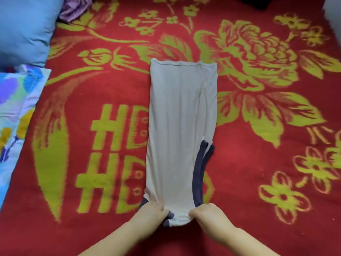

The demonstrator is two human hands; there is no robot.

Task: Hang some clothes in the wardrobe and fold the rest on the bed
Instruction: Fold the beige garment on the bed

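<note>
Surface: red blanket (239,163) with yellow-green flowers and "HD" lettering filled the frame | upper left: blue pillow (25,28) | left edge: floral pillow (14,108) | light: even, soft

Blue pillow (24,28) is chopped off by the left edge, purple cloth (73,11) beside it runs off the top, and both hands' fingertips are tucked under the shirt's (180,126) near end.
</note>
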